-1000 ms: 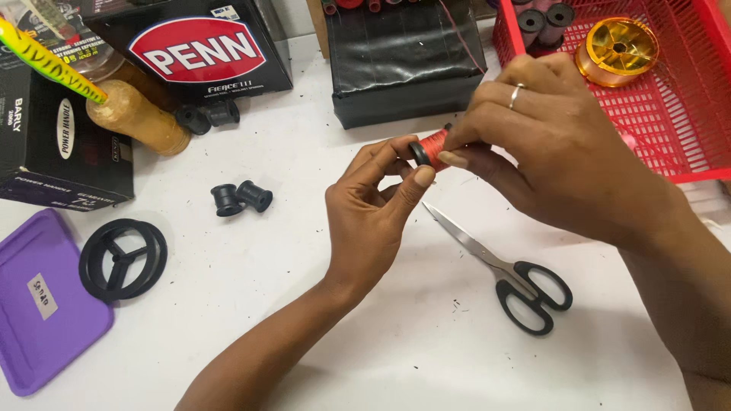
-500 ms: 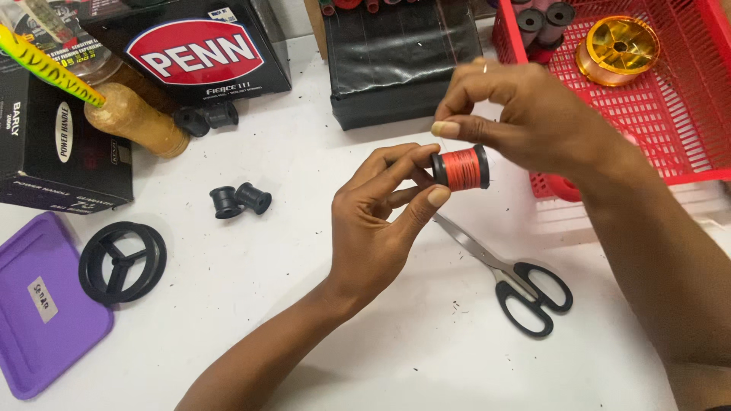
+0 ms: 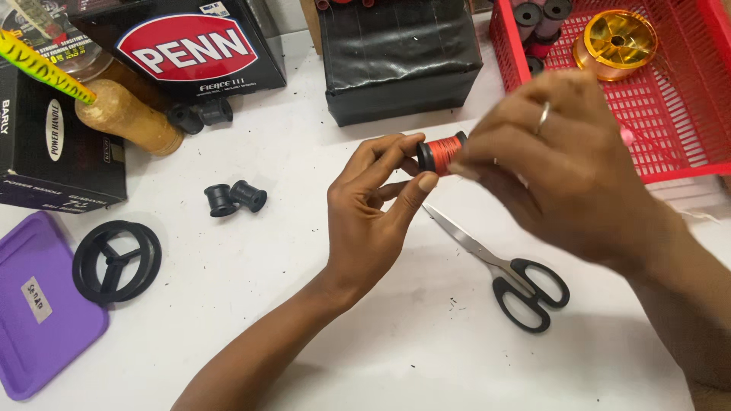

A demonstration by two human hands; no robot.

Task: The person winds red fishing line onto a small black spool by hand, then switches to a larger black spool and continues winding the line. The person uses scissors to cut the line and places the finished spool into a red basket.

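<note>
Left hand (image 3: 373, 217): pinching a small spool (image 3: 440, 153) of orange thread above the middle of the worktop (image 3: 304, 304).
Right hand (image 3: 563, 171): fingers closing on the spool's far end.
Scissors (image 3: 506, 274): lying shut just below the spool.

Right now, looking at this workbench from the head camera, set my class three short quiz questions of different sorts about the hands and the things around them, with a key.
1. True or false: the left hand pinches a small spool wound with orange thread.
2. Which lies on the white table just below the spool? A) pliers B) black-handled scissors C) a knife
3. Fill in: the gold-coloured spool sits in the ___ basket.

Key
1. True; the right hand meets the spool's other end, though it is blurred.
2. B
3. red
</note>
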